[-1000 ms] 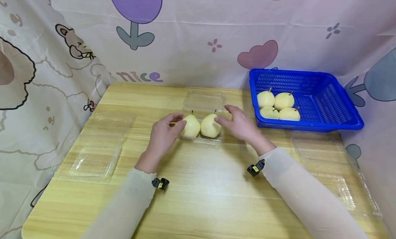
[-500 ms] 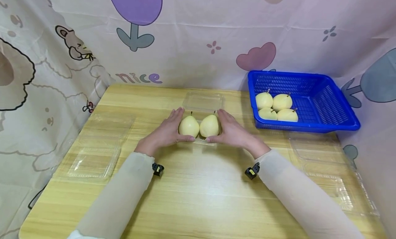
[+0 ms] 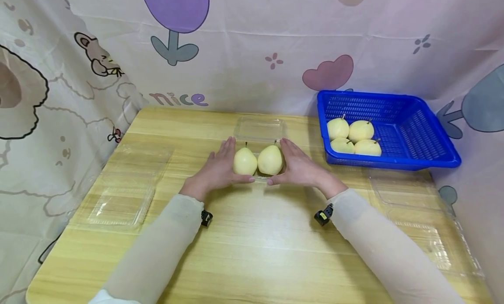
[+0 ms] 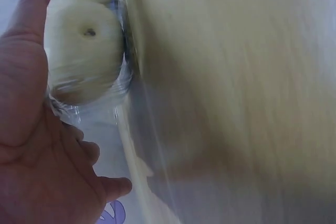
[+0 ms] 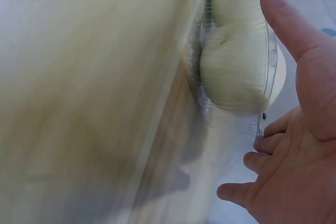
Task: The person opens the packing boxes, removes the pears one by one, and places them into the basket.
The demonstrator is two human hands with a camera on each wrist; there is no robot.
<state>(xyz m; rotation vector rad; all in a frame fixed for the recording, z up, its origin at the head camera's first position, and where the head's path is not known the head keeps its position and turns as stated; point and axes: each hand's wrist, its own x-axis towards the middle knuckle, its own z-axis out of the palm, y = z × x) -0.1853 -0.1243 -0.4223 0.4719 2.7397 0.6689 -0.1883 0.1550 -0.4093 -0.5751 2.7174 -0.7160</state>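
Note:
Two pale yellow pears, a left pear (image 3: 245, 162) and a right pear (image 3: 270, 160), sit side by side in a clear plastic box (image 3: 261, 179) at the middle of the table. Its lid (image 3: 260, 128) lies folded open behind it. At the box's left end, my left hand (image 3: 217, 167) holds it with the thumb along the front rim. My right hand (image 3: 301, 167) grips the right end the same way. Both wrist views show the ridged wall with pears behind it, and a thumb (image 5: 294, 22) by the rim. Some fingertips are hidden behind the box.
A blue basket (image 3: 393, 161) with several pears stands at the back right. One clear open box (image 3: 118, 205) lies at the left of the wooden table (image 3: 252, 251), another box (image 3: 423, 240) at the right. A printed curtain (image 3: 244, 72) hangs behind.
Both hands have come in from beside the pears to the ends of the box, thumbs now at its front. Over the last half second they hardly move.

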